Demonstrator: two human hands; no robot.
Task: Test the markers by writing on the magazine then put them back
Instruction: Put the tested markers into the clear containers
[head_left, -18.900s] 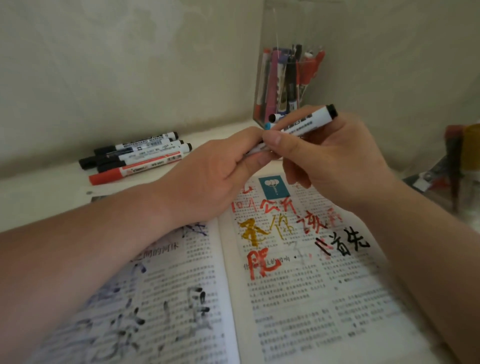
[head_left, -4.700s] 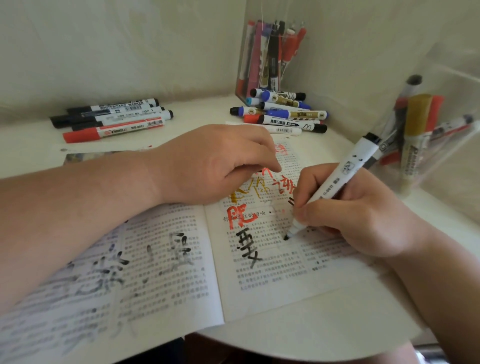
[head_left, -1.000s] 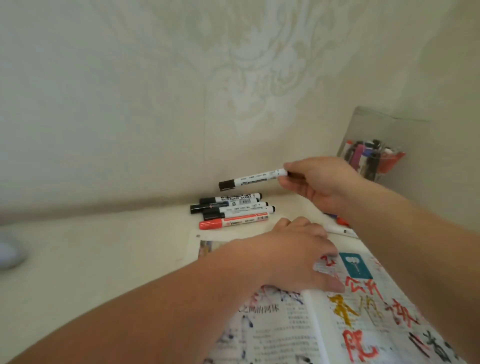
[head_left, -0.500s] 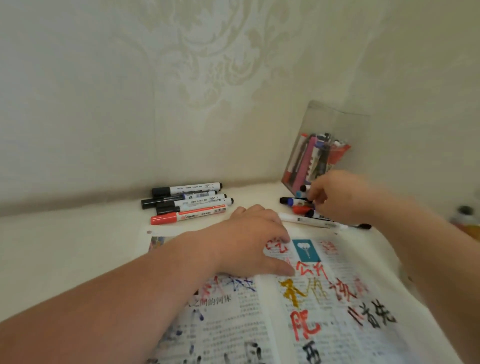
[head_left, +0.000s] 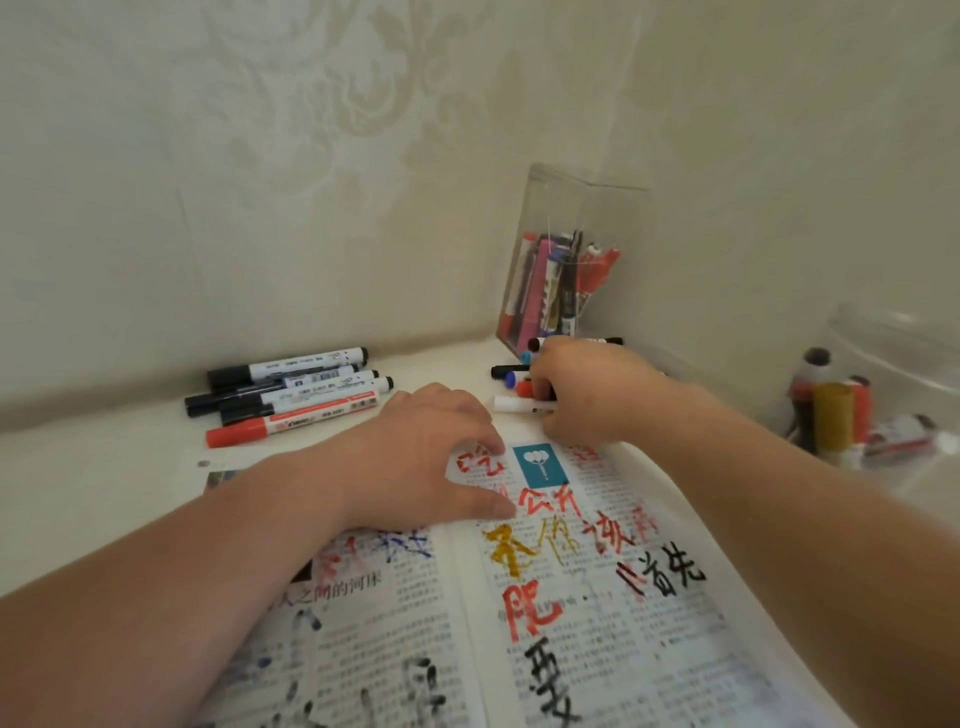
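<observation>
Right hand (head_left: 587, 395) among loose markers (head_left: 511, 403), left hand (head_left: 431, 457) flat on the magazine (head_left: 597, 649).
Its fingers curl over them by the clear box (head_left: 587, 208); whether they grip 1, I can't tell. Black "首先" marks the page; a row of capped markers (head_left: 301, 395) lies on the counter (head_left: 104, 467).
</observation>
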